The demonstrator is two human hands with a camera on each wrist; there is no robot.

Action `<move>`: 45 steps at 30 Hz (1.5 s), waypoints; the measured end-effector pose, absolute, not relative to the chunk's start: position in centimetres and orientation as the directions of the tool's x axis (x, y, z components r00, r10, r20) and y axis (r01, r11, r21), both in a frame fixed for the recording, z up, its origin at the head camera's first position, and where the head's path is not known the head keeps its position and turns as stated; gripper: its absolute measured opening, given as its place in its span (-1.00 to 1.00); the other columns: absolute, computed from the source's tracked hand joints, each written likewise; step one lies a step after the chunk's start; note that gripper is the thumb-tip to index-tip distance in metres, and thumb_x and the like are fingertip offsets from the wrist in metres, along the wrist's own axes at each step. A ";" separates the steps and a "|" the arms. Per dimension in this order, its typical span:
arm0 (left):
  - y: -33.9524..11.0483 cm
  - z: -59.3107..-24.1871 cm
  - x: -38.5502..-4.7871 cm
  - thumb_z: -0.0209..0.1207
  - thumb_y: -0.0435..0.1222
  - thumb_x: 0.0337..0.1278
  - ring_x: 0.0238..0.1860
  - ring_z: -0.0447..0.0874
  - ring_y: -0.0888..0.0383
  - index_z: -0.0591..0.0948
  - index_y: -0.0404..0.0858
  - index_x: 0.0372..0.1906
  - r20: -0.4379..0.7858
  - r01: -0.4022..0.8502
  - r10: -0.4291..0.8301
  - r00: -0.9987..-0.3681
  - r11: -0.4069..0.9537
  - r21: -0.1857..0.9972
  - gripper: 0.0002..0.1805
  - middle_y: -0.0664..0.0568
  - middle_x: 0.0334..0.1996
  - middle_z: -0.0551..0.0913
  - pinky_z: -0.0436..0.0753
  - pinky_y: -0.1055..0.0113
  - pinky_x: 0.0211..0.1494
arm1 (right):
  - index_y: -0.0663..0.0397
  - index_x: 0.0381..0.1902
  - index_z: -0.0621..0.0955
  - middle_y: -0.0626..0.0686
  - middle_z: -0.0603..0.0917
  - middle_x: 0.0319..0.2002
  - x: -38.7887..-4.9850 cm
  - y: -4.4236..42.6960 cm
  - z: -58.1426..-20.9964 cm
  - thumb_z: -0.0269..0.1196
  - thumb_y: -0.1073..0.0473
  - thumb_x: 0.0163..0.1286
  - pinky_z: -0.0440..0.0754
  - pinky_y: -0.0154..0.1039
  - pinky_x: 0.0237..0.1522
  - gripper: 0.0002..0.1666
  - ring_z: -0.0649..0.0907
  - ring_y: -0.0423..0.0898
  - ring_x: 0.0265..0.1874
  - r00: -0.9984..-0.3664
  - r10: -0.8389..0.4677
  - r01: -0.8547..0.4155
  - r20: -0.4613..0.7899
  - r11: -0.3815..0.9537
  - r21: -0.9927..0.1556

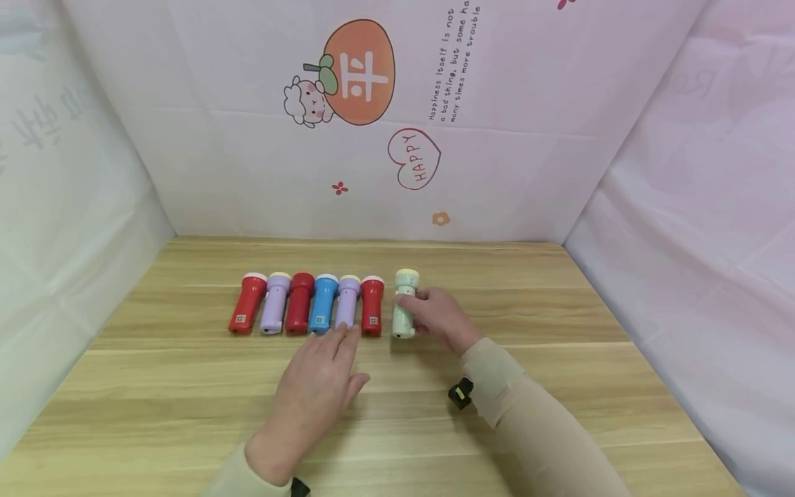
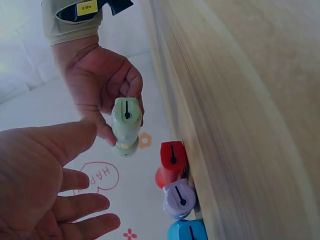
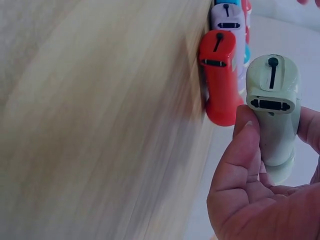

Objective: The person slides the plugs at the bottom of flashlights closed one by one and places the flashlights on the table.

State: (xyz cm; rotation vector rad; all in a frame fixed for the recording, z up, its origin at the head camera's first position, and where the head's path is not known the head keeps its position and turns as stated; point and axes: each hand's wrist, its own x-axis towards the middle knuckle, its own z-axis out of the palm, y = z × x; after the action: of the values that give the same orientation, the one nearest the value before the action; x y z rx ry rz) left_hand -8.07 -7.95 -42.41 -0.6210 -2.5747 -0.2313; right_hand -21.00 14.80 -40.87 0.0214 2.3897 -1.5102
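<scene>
A pale green flashlight [image 1: 404, 322] is pinched between the thumb and fingers of my right hand [image 1: 444, 319], just right of the row. In the right wrist view, the flashlight's flat tail end [image 3: 272, 82] with a black slot faces the camera. My left hand [image 1: 317, 390] has its fingers extended and holds nothing. Its fingertips reach the near ends of a blue flashlight [image 1: 324, 300] and a lilac flashlight [image 1: 348, 297]; whether they touch cannot be told. The nearest flashlight to the green one is a red flashlight [image 1: 373, 304].
Leftward in the same row lie a dark red flashlight [image 1: 301, 304], another lilac flashlight [image 1: 275, 305] and another red flashlight [image 1: 248, 304]. All rest on a wood-grain table [image 1: 397, 442]. A white printed cloth [image 1: 248, 172] stands behind, with white cloth at both sides.
</scene>
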 end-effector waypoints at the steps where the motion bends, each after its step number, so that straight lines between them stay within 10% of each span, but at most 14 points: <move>1: -8.0 -42.4 -8.1 0.47 0.08 0.14 0.29 0.65 -0.17 0.53 -0.36 0.39 0.474 0.457 0.385 -0.792 0.889 0.042 -0.15 -0.26 0.28 0.64 0.59 -0.16 0.36 | 0.29 0.15 0.61 0.17 0.72 -0.03 -21.1 14.8 -40.9 0.28 -0.20 0.46 0.75 -0.01 0.04 -0.35 0.69 0.01 -0.14 -0.952 -0.150 0.174 -0.267 0.452 -0.875; 14: -8.5 -42.4 -7.8 0.21 0.48 0.07 0.60 0.10 -0.38 0.22 -0.33 0.61 0.214 0.322 0.300 -0.930 0.944 0.077 0.25 -0.32 0.61 0.17 0.11 -0.34 0.60 | 0.21 -0.06 0.69 0.11 0.71 -0.12 -22.8 14.1 -41.1 0.35 -0.16 0.41 0.76 -0.07 -0.01 -0.49 0.68 -0.04 -0.20 -0.958 -0.110 0.167 -0.263 0.532 -0.830; 45: -8.7 -42.8 -7.4 0.21 0.46 0.10 0.60 0.12 -0.38 0.22 -0.31 0.62 0.110 0.257 0.244 -0.964 0.959 0.123 0.22 -0.31 0.61 0.16 0.08 -0.36 0.60 | 0.05 -0.48 0.63 -0.03 0.60 -0.48 -24.4 13.2 -42.6 0.39 -0.12 0.37 0.58 -0.33 -0.45 -0.59 0.63 -0.11 -0.46 -0.953 -0.070 0.184 -0.295 0.641 -0.745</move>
State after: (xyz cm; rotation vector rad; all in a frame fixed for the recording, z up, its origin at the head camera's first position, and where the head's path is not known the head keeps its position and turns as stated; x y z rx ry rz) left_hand -7.36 -8.73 -42.80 -0.3864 -3.0158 -0.2078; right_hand -24.36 13.23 -42.57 0.0912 2.5664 -1.2130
